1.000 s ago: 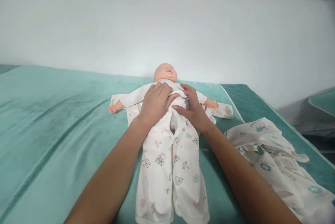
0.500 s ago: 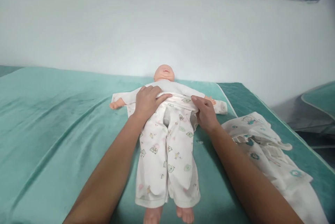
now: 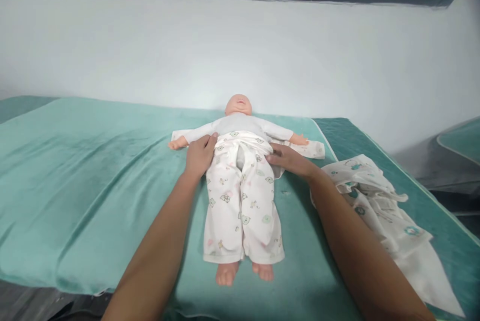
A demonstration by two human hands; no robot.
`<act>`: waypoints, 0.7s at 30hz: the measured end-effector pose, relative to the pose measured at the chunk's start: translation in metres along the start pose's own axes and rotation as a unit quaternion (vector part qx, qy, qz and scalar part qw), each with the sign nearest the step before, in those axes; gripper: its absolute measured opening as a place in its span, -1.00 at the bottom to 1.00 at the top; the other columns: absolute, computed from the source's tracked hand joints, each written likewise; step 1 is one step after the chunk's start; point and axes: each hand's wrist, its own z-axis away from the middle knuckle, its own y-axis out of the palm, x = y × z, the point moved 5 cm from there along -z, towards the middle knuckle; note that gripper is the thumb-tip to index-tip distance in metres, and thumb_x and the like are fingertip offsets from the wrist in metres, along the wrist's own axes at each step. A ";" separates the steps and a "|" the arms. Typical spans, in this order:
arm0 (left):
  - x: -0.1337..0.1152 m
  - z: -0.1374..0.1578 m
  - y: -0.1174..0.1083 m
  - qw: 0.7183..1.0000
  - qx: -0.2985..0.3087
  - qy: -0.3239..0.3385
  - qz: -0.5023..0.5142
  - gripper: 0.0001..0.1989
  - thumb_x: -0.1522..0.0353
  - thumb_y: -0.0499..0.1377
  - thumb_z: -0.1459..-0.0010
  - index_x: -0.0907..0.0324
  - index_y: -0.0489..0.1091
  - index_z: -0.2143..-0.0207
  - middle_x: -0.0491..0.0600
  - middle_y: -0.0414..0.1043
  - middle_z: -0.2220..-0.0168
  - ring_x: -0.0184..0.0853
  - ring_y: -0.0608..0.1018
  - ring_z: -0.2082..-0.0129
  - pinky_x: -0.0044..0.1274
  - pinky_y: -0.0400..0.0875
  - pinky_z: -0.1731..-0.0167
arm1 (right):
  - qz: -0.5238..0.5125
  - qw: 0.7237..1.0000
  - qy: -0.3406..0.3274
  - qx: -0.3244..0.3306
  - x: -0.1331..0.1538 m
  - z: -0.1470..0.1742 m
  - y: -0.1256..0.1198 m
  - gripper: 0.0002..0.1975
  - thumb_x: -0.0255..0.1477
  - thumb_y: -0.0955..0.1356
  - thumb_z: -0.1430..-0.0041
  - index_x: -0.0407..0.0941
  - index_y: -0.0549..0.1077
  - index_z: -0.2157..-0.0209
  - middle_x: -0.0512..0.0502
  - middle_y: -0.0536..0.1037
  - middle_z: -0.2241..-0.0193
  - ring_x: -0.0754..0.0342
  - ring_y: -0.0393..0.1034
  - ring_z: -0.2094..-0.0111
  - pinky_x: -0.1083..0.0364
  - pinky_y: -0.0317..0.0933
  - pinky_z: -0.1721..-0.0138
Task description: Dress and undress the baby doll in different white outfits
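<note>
A baby doll lies on its back, arms spread, in a white long-sleeved top. White printed baby pants cover its legs, with an opening at the crotch, and its bare feet stick out below. My left hand is closed at the left side of the waistband, its fingertips partly hidden. At the right side, my right hand has thumb and fingers on the pants' edge. Under the doll lies another printed garment, whose sleeve ends show beyond both doll arms.
A crumpled pile of white printed baby clothes lies right of the doll, partly behind my right forearm. The teal sheet covers the bed. A white wall rises behind the doll's head. Dark floor shows at lower left.
My hands have moved from the front of the waistband out to its two sides. The waistband now lies flatter on the doll's belly. The view has shifted, showing the feet fully.
</note>
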 end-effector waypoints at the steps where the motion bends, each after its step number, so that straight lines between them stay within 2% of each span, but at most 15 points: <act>1: 0.002 0.004 0.000 1.000 0.020 -0.006 0.015 -0.53 0.02 -0.04 -0.24 0.15 0.17 0.57 -0.13 0.24 0.55 -0.36 0.30 0.47 -0.51 0.13 0.43 | -0.003 1.000 -0.003 0.008 0.000 0.001 0.001 -0.61 -0.13 0.46 0.04 -0.11 0.53 0.25 0.00 0.56 0.28 -0.01 0.38 0.22 0.10 0.23 0.20; 4: 0.005 0.017 -0.001 0.994 0.085 -0.017 0.061 -0.61 -0.02 0.11 -0.12 0.13 0.30 0.37 -0.14 0.31 0.42 -0.34 0.35 0.38 -0.53 0.22 0.37 | 0.021 0.999 -0.001 -0.026 -0.001 0.005 0.000 -0.62 -0.20 0.51 0.10 -0.11 0.54 0.26 0.01 0.56 0.32 -0.03 0.39 0.24 0.07 0.24 0.17; 6: 0.007 0.025 -0.002 0.989 0.115 -0.025 0.091 -0.56 -0.01 0.21 -0.03 0.11 0.34 0.20 -0.11 0.36 0.29 -0.31 0.40 0.29 -0.52 0.28 0.30 | 0.039 0.997 0.003 -0.061 -0.001 0.008 0.002 -0.66 -0.18 0.50 0.09 -0.11 0.53 0.32 0.02 0.54 0.38 -0.01 0.37 0.29 0.08 0.23 0.21; 9: 0.010 0.031 -0.003 0.981 0.133 -0.039 0.137 -0.43 0.01 0.27 0.03 0.11 0.31 0.04 -0.04 0.39 0.12 -0.24 0.44 0.13 -0.48 0.34 0.17 | 0.070 0.993 0.005 -0.099 0.002 0.013 0.006 -0.68 -0.14 0.47 0.06 -0.12 0.50 0.43 0.04 0.48 0.47 0.05 0.31 0.37 0.12 0.17 0.32; 11: 0.011 0.032 -0.002 0.979 0.132 -0.047 0.149 -0.41 0.02 0.28 0.03 0.12 0.30 0.01 -0.01 0.40 0.07 -0.22 0.45 0.10 -0.46 0.34 0.13 | 0.096 0.988 0.002 -0.121 0.005 0.016 0.009 -0.65 -0.11 0.44 0.03 -0.12 0.44 0.52 0.06 0.40 0.53 0.09 0.24 0.42 0.14 0.10 0.39; 13: 0.009 0.033 -0.002 0.983 0.114 -0.037 0.138 -0.45 0.04 0.28 0.03 0.12 0.32 0.05 -0.01 0.39 0.05 -0.22 0.45 0.09 -0.46 0.34 0.12 | 0.123 0.982 -0.005 -0.142 0.007 0.019 0.012 -0.61 -0.11 0.41 0.00 -0.12 0.34 0.59 0.08 0.29 0.59 0.13 0.16 0.47 0.15 0.01 0.45; 16: 0.002 0.035 -0.005 0.993 0.058 0.007 0.104 -0.61 0.09 0.29 0.03 0.12 0.37 0.23 -0.03 0.37 0.05 -0.24 0.43 0.08 -0.48 0.32 0.11 | 0.162 0.972 -0.021 -0.167 0.008 0.019 0.014 -0.57 -0.13 0.38 -0.03 -0.10 0.18 0.64 0.11 0.13 0.65 0.17 0.06 0.52 0.15 -0.10 0.49; 19: -0.003 0.040 -0.008 0.997 -0.001 0.039 0.071 -0.73 0.14 0.26 -0.01 0.14 0.33 0.43 -0.09 0.38 0.28 -0.30 0.43 0.24 -0.49 0.30 0.21 | 0.197 0.960 -0.049 -0.193 0.010 0.019 0.017 -0.56 -0.19 0.34 -0.04 -0.09 0.05 0.65 0.11 0.07 0.67 0.17 0.03 0.54 0.13 -0.14 0.49; 21: -0.004 0.040 -0.008 0.997 -0.040 0.047 0.041 -0.72 0.17 0.22 -0.04 0.14 0.25 0.52 -0.13 0.31 0.44 -0.33 0.39 0.37 -0.49 0.26 0.31 | 0.224 0.945 -0.076 -0.227 0.016 0.019 0.018 -0.59 -0.27 0.33 0.00 -0.08 0.00 0.66 0.10 0.08 0.68 0.16 0.04 0.54 0.12 -0.15 0.47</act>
